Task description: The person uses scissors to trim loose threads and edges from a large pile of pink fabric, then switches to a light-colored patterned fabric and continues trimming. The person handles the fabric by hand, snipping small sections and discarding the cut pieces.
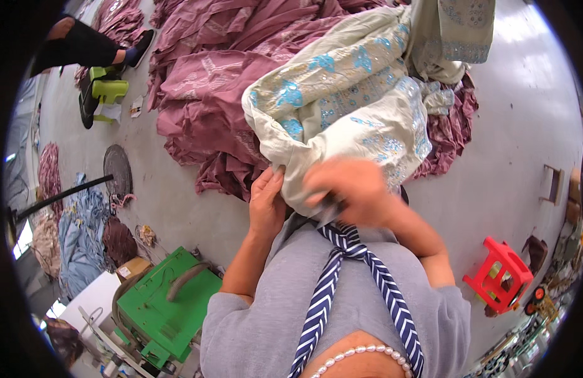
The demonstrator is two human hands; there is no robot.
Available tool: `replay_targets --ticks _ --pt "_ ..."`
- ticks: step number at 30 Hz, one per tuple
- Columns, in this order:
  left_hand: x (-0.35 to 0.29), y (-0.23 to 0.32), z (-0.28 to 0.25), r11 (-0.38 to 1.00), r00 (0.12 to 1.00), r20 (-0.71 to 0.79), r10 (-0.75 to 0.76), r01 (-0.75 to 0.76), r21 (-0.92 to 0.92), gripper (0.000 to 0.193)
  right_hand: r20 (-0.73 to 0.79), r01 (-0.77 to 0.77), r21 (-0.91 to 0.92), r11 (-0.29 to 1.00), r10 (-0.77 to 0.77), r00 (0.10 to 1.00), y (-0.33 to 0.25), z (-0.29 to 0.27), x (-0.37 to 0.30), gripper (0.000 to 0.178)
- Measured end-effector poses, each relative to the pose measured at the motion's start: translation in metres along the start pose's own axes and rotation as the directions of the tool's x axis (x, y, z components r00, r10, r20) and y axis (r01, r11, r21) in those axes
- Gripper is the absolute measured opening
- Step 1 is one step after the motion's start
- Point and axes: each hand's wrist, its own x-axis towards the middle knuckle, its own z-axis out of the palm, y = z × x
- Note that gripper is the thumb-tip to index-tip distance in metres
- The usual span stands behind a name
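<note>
A cream garment (354, 140) with blue and silvery embroidery lies bunched in front of me. My left hand (266, 200) pinches its near edge between thumb and fingers. Just to the right, my right hand (356, 189) is closed and smeared by motion, close against the same cloth. From it juts a small pointed metal tool with a dark part, which looks like thread snips (330, 213). Whether the blades touch the fabric I cannot tell.
Mauve garments (206, 94) are heaped beyond the cream one. A person's leg (93, 47) shows at the far left beside a green stool (109, 91). A green machine (169, 302) stands at the near left, a red stool (499, 275) at the right.
</note>
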Motion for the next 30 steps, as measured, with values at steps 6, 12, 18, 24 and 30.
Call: replay_targets --ticks 6,12,18,24,30 --pt "0.007 -0.001 -0.023 0.969 0.963 0.109 0.245 -0.248 0.015 0.03 0.317 -0.324 -0.404 0.856 0.463 0.828 0.059 -0.062 -0.003 0.033" --pt "0.02 0.039 -0.044 0.931 0.937 -0.074 0.342 -0.349 -0.104 0.028 0.372 -0.103 0.062 0.993 0.073 0.925 -0.029 -0.019 0.012 0.026" --pt "0.01 0.039 -0.068 0.879 0.897 -0.268 0.352 -0.218 0.424 0.027 0.589 -0.538 0.451 0.712 0.215 0.779 -0.034 0.072 0.034 0.009" --pt "-0.019 0.084 -0.031 0.512 0.973 -0.109 0.204 -0.011 0.859 0.043 0.661 -0.478 0.478 0.738 0.057 0.749 -0.028 0.126 0.021 0.021" --pt "-0.004 0.077 -0.079 0.77 0.96 -0.25 0.129 0.062 0.635 0.021 0.494 0.078 -0.34 0.937 0.108 0.863 -0.002 0.079 0.04 0.029"
